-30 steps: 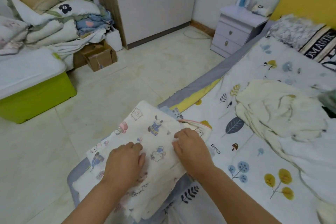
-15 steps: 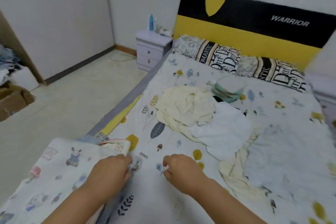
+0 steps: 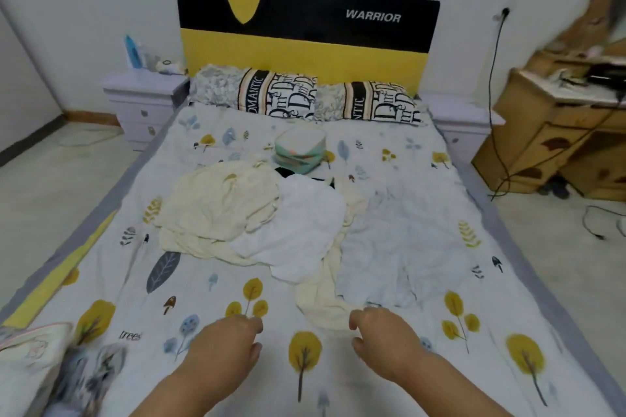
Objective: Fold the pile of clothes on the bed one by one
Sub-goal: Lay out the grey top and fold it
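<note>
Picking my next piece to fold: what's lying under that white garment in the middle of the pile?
Cream clothes show beneath the white garment on its left and near edges, something black behind. Anything directly underneath is covered.

headboard (image 3: 306,29), pillows (image 3: 305,96), nightstand (image 3: 144,100), wooden desk (image 3: 555,139)

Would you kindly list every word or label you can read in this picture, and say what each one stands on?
"WARRIOR": white letters on the black band of the headboard.
"ROMANTIC": sideways on the left pillow, first letter partly hidden.
"ANTIC": sideways on the right pillow, the rest hidden.
"trees": on the bedsheet.
The large ornate lettering on both pillows is only partly legible, so I will not quote it.
</note>
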`<act>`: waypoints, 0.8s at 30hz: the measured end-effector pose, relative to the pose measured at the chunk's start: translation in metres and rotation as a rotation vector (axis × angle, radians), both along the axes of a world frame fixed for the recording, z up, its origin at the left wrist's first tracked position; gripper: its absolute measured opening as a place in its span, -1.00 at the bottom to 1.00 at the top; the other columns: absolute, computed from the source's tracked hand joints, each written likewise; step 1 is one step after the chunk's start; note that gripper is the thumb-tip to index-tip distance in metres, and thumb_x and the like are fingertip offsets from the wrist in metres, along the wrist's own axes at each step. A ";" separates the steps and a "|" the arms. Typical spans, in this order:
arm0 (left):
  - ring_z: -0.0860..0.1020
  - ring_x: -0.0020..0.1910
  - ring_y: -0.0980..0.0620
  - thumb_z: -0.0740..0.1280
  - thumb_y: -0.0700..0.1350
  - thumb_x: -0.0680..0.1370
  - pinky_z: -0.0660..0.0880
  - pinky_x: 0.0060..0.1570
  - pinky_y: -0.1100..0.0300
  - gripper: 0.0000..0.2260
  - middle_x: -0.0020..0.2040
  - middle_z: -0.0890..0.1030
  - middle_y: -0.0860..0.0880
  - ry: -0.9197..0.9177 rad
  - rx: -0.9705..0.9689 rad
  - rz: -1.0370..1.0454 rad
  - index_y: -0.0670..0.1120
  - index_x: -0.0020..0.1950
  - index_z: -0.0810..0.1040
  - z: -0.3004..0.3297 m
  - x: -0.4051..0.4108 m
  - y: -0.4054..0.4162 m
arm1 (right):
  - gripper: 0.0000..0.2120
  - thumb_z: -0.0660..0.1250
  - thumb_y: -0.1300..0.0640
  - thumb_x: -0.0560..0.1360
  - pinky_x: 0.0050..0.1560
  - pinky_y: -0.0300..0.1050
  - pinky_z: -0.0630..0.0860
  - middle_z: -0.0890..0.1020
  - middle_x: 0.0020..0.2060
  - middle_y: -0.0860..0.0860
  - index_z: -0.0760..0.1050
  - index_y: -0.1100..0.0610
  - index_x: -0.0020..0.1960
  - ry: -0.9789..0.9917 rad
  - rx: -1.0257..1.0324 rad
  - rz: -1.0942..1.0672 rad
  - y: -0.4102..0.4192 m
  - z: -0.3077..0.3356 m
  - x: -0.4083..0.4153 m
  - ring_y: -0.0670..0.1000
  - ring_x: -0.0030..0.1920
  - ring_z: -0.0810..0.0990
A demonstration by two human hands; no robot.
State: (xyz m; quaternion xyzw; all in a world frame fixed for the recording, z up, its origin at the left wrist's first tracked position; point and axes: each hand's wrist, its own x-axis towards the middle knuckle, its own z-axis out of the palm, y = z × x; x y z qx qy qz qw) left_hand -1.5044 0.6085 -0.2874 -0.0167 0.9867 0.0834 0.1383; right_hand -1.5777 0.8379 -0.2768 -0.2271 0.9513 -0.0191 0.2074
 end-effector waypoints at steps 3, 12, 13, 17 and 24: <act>0.50 0.15 0.03 0.13 0.00 0.59 0.46 0.04 0.16 -0.72 0.19 0.52 0.03 -0.046 0.008 -0.049 0.04 0.28 0.40 -0.022 -0.034 0.040 | -0.72 0.10 0.15 0.57 0.07 -0.09 0.38 0.49 0.18 0.09 0.41 0.14 0.24 -0.018 0.032 -0.077 0.048 -0.021 -0.019 0.08 0.18 0.44; 0.42 0.20 -0.01 0.09 -0.08 0.59 0.35 -0.01 0.17 -0.68 0.23 0.44 -0.02 -0.046 -0.037 -0.135 -0.01 0.35 0.33 -0.105 -0.128 0.127 | -0.67 0.09 0.20 0.55 0.07 -0.11 0.38 0.41 0.22 0.08 0.32 0.09 0.31 -0.025 0.114 -0.211 0.134 -0.106 -0.084 0.05 0.20 0.38; 0.41 0.19 -0.01 0.09 -0.08 0.59 0.34 -0.02 0.18 -0.67 0.23 0.43 -0.02 -0.047 -0.033 -0.136 -0.01 0.36 0.31 -0.114 -0.138 0.133 | -0.65 0.09 0.20 0.54 0.07 -0.10 0.37 0.39 0.24 0.08 0.29 0.09 0.32 -0.018 0.108 -0.227 0.136 -0.116 -0.092 0.06 0.21 0.37; 0.38 0.22 -0.02 0.13 -0.07 0.57 0.35 0.05 0.17 -0.64 0.28 0.37 -0.05 -0.026 -0.003 -0.097 -0.04 0.36 0.28 -0.152 -0.180 0.152 | -0.50 0.10 0.13 0.57 0.23 -0.04 0.31 0.20 0.42 0.11 0.07 0.08 0.47 0.011 0.053 -0.279 0.135 -0.158 -0.126 0.11 0.35 0.25; -0.02 0.50 -0.19 0.12 0.02 0.60 0.04 0.43 -0.06 -0.44 0.53 -0.10 -0.24 -0.081 -0.029 -0.022 0.06 0.53 -0.09 -0.215 -0.232 0.159 | -0.30 0.06 -0.12 0.60 0.44 0.16 0.09 -0.28 0.50 0.12 -0.31 -0.01 0.52 0.052 -0.119 -0.468 0.107 -0.221 -0.188 0.25 0.50 -0.14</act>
